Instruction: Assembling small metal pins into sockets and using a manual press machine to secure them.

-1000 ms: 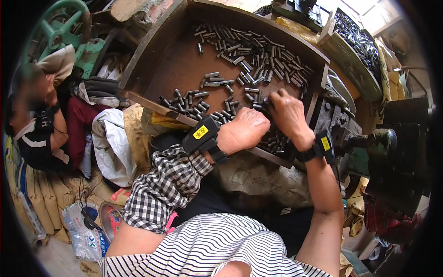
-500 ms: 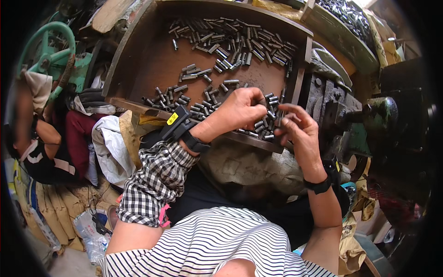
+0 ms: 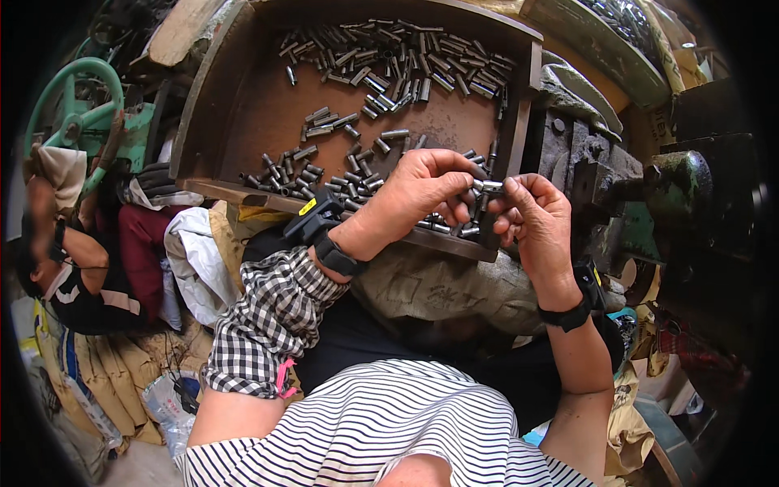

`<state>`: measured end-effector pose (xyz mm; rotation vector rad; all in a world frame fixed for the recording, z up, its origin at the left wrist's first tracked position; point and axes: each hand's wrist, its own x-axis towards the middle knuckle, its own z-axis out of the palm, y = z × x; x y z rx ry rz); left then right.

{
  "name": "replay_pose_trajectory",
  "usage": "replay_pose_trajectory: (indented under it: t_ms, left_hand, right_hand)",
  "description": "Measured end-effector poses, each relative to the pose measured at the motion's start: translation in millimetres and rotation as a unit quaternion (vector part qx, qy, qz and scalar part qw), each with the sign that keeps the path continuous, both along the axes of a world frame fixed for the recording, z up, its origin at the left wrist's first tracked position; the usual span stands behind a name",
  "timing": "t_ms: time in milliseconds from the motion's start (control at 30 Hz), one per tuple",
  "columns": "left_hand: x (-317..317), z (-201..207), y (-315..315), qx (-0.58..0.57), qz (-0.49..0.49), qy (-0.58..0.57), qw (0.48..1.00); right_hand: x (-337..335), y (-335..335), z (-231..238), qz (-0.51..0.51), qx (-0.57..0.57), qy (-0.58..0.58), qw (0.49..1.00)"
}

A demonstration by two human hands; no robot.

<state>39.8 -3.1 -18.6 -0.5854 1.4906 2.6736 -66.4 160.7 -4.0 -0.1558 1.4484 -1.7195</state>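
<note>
Fingers that stood apart half a second earlier now meet, the right hand (image 3: pixel 540 221) having closed in on a short, shiny cylindrical metal piece (image 3: pixel 492 187) opposite the left hand (image 3: pixel 423 190). Nearest the camera, a white shirt with thin dark stripes (image 3: pixel 357 418) fills the lower edge, with a black-and-white checked cloth sleeve (image 3: pixel 272 312) on the left forearm. Black straps circle both wrists. Thumb and fingers of the left hand are pinched at the piece's left end, while the right hand grips its other end between thumb and curled forefinger; whether either palm holds more cannot be told. The piece is held above the near right corner of a shallow brown wooden tray (image 3: pixel 264 105). Beneath the tray's near edge bulges a grimy grey-beige sack (image 3: pixel 442 292). Inside, loose small grey metal cylinders (image 3: pixel 324 123) lie in clusters along the near edge and mid-tray, with a larger spread at the far side. Right of the tray stands dark, greasy machinery (image 3: pixel 682 195). At left, a co-worker in a dark top (image 3: pixel 89 304) sits with one arm raised, near a green spoked handwheel (image 3: pixel 73 122). Beyond the tray, at upper right, more metal parts fill a long wooden bin (image 3: pixel 596 53).
</note>
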Motion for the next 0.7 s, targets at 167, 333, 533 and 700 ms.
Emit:
replay_pose_trajectory:
  t_ms: [167, 333, 533, 700]
  left_hand:
    - [3, 5, 5, -0.116, 0.005, 0.040, 0.992]
    - [0, 0, 11, 0.011, 0.037, 0.045, 0.998]
    - [2, 6, 12, -0.118, 0.015, 0.046, 0.992]
    - [3, 5, 12, -0.112, 0.031, 0.050, 0.992]
  right_hand:
    - [4, -2, 1, -0.024, 0.013, -0.009, 1.000]
    - [2, 0, 1, -0.040, 0.001, -0.025, 0.999]
    - [3, 0, 4, -0.050, 0.005, -0.063, 0.997]
    - [-1, 3, 4, -0.017, -0.019, -0.166, 0.986]
